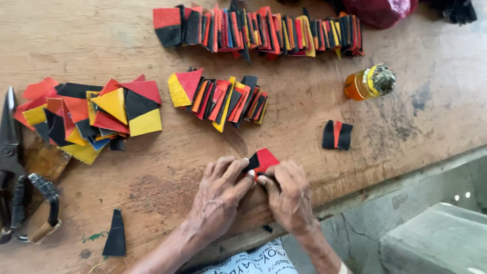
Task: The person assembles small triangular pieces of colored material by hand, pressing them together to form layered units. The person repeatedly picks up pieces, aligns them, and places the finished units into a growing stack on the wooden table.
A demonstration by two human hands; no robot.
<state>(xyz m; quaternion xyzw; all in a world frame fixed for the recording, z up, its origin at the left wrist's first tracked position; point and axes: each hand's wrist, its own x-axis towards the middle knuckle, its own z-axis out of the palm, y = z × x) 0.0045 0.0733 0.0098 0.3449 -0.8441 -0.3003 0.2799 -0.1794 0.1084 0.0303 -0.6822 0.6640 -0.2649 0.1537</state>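
Left hand (220,195) and right hand (290,195) lie side by side, fingertips pinched together.

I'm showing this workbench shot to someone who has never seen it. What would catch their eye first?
Probably the bright red, black and yellow pieces: a long row along the far edge, a shorter row mid-table and a loose pile at the left. Next, the left hand and right hand pressing a red and black piece at the near edge. Large shears lie far left.
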